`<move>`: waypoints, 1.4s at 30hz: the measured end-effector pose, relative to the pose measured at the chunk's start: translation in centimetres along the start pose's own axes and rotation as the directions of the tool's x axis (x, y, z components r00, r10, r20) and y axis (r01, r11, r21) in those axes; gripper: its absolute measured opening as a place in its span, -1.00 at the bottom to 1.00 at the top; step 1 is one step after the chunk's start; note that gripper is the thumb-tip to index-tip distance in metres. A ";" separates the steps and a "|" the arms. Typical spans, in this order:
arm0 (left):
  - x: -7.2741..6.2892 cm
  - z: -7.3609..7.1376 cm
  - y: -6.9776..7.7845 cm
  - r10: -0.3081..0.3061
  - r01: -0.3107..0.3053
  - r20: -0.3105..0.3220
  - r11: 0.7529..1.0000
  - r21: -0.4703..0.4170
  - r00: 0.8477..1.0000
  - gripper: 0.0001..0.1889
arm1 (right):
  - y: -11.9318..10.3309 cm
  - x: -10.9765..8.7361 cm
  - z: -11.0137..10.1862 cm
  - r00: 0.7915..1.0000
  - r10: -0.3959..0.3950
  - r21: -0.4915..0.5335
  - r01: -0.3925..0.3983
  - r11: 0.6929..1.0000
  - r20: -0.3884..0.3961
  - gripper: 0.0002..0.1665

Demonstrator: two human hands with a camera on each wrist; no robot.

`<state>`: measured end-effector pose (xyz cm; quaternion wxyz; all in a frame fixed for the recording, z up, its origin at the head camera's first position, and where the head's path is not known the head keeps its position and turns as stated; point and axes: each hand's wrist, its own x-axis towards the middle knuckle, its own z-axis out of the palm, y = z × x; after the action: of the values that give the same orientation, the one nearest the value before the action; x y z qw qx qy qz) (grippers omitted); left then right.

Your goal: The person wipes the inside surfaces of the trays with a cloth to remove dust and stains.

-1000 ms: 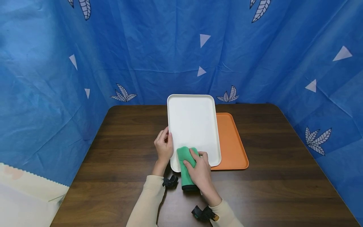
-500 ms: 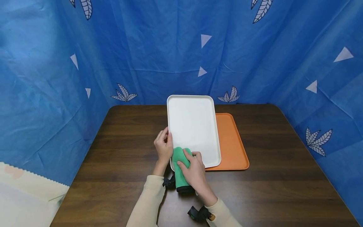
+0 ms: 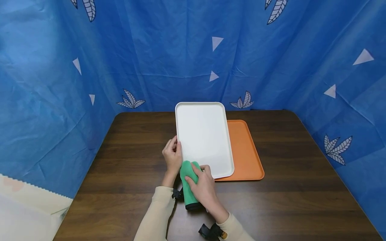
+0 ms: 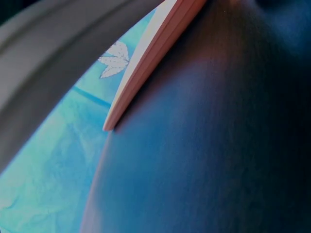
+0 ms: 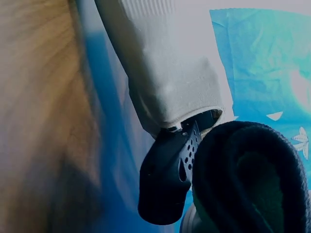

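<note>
My left hand [image 3: 173, 156] grips the left edge of a white rectangular tray [image 3: 201, 134], thumb along the rim and the other fingers reaching behind it. The tray is raised at a tilt and overlaps an orange tray [image 3: 245, 150] on the table. With my right hand [image 3: 204, 187] I hold a folded green cloth [image 3: 187, 172] with a black edge against the white tray's near left corner, hiding that corner. The rolled dark end of the cloth [image 5: 248, 141] fills the lower right of the right wrist view. A side of the orange tray [image 4: 150, 68] shows in the left wrist view.
A dark brown wooden table [image 3: 301, 187] lies beneath the trays. Blue patterned curtains [image 3: 169, 50] hang along its back and sides. Black wrist cameras are strapped to both wrists, the right one [image 3: 212, 231] close over the table. A pale sheet [image 3: 27, 207] shows at lower left.
My right hand has moved the cloth left and toward me, from the near edge to the near left corner. The white tray has shifted slightly left, showing more of the orange tray.
</note>
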<state>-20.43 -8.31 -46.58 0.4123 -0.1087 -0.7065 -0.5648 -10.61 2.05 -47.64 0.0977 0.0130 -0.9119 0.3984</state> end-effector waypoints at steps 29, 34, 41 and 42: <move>0.0 0.5 -0.1 0.054 -0.052 -0.012 0.996 0.079 0.998 -0.76 | 3.8 0.1 -2.5 0.992 0.127 0.011 -0.127 0.992 0.005 -0.38; 0.0 0.5 -0.3 0.059 -0.058 -0.014 0.995 0.082 0.998 -0.76 | 5.0 0.6 -3.5 0.987 0.158 0.026 -0.158 0.987 -0.012 -0.38; 0.0 0.5 -0.3 0.058 -0.056 -0.012 0.995 0.080 0.998 -0.76 | 7.0 1.6 -5.1 0.975 0.219 0.000 -0.219 0.976 -0.045 -0.38; 0.0 0.5 -0.3 0.059 -0.057 -0.012 0.995 0.080 0.998 -0.76 | 7.2 1.7 -5.3 0.973 0.225 -0.006 -0.226 0.974 -0.051 -0.38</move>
<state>-20.83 -7.93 -46.80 0.4377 -0.1085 -0.7219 -0.5249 -12.13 10.95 -49.05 0.0748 -0.1011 -0.9071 0.4018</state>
